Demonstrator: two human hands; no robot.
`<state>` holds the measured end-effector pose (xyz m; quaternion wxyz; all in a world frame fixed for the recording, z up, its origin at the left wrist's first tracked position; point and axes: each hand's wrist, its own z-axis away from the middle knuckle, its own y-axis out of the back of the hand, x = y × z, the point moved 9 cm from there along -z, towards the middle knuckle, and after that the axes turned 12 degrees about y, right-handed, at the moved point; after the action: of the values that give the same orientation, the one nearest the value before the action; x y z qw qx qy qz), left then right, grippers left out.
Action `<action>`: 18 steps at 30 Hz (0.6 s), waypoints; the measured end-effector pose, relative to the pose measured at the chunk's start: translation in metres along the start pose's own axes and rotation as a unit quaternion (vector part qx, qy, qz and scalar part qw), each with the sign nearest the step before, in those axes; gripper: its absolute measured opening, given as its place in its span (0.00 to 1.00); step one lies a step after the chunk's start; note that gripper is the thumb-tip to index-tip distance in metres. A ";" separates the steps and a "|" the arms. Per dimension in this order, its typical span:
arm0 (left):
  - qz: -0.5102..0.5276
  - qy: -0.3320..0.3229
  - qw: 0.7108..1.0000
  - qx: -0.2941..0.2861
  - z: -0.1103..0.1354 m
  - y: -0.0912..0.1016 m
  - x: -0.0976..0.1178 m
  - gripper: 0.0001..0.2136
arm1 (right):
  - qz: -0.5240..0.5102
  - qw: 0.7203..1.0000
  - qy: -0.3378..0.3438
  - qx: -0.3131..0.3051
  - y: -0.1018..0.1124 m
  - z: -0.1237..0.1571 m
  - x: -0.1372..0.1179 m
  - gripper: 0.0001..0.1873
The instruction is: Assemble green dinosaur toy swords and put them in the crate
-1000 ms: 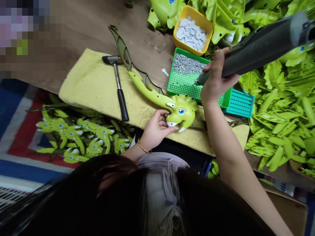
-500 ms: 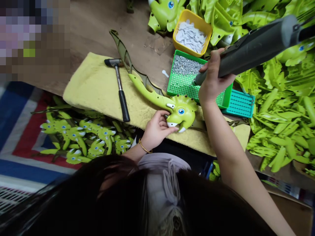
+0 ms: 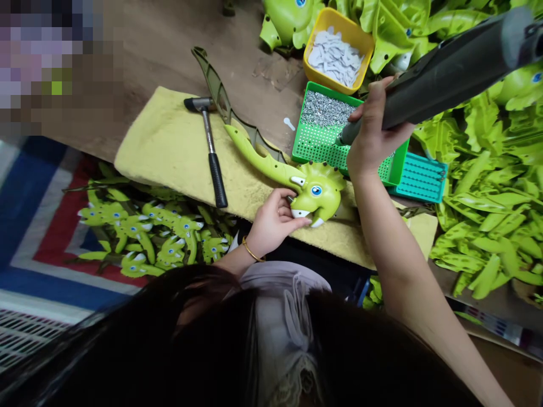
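On a yellow cloth pad (image 3: 169, 147) lies a lime-green plastic toy dinosaur (image 3: 271, 168) with a blue-eyed, horned head and a dark olive wing-like part beside its neck. My left hand (image 3: 278, 217) grips the head at its snout, thumb below and fingers curled at the mouth. My right hand (image 3: 371, 133) is wrapped round a dark grey cylindrical electric screwdriver (image 3: 441, 73). The tool's tip points down over a green perforated basket (image 3: 314, 144) holding many small silver screws (image 3: 324, 110). Whether the tip touches a screw cannot be made out.
A hammer (image 3: 214, 164) lies on the pad, left of the toy. Behind the basket stands a yellow bin (image 3: 369, 45) of small white pieces; a teal tray (image 3: 419, 181) is at its right. Green toy parts (image 3: 492, 226) pile up at right. Toy assemblies (image 3: 139, 232) lie below left.
The whole view has shifted slightly, with the scene moving a little to the right. Both hands keep their grip on the toy and the screwdriver, and the tool's tip stays over the basket.
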<state>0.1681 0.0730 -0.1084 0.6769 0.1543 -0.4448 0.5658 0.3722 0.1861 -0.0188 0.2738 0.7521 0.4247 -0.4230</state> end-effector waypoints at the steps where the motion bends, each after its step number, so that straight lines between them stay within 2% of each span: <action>1: 0.002 0.001 1.000 -0.007 0.000 0.000 0.000 0.27 | 0.007 1.000 0.004 0.004 0.002 0.000 -0.001 0.32; 3: 0.012 0.004 1.000 -0.024 -0.001 0.000 0.001 0.25 | 0.029 0.999 0.034 0.029 0.007 -0.001 -0.006 0.33; 5: 0.029 0.008 0.999 -0.037 -0.002 0.001 0.001 0.24 | 0.043 0.998 0.047 0.026 0.005 -0.001 -0.009 0.33; 12: 0.058 0.025 0.998 -0.030 -0.003 0.005 -0.001 0.22 | 0.022 0.999 0.006 -0.041 0.001 0.000 -0.013 0.31; 15: 0.066 0.037 0.996 -0.052 -0.003 0.005 -0.002 0.22 | 0.008 0.998 -0.004 -0.069 0.002 0.000 -0.014 0.29; 18: 0.066 0.046 0.994 -0.080 -0.004 0.004 -0.003 0.24 | 0.004 0.997 -0.022 -0.069 0.001 0.000 -0.003 0.29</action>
<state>0.1664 0.0754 -0.1139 0.6679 0.0437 -0.4666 0.5782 0.3721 0.1847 -0.0162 0.3360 0.7238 0.4439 -0.4077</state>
